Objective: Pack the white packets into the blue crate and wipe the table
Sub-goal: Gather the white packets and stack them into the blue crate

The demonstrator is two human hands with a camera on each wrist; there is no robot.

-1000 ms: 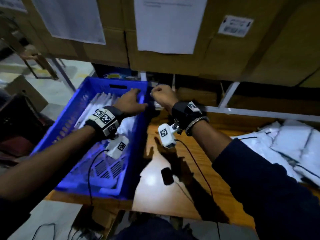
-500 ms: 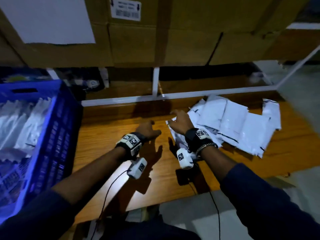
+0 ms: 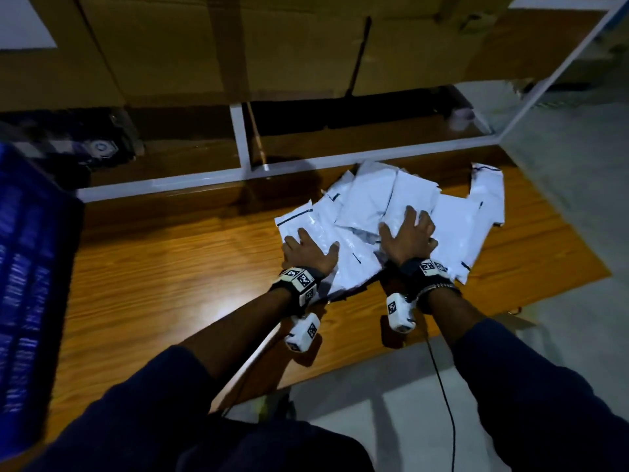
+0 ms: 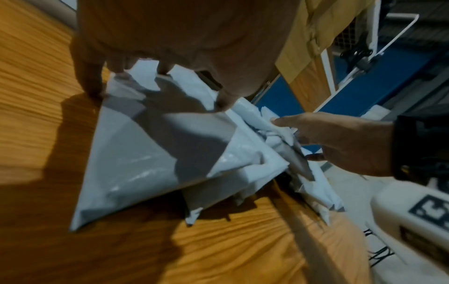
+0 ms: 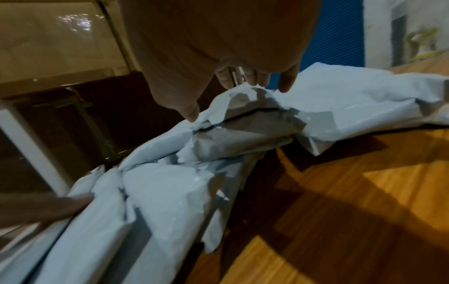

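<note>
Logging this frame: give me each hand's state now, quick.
Left hand: open, fingers spread flat on the white packets.
Right hand: open, fingers spread on the same pile.

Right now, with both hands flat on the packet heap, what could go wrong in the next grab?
The white packets overlap loosely and look slick, so a two-handed scoop by the left hand and right hand may shed some. Several lie near the table edge and could slip off. The blue crate sits well aside, a long carry.
</note>
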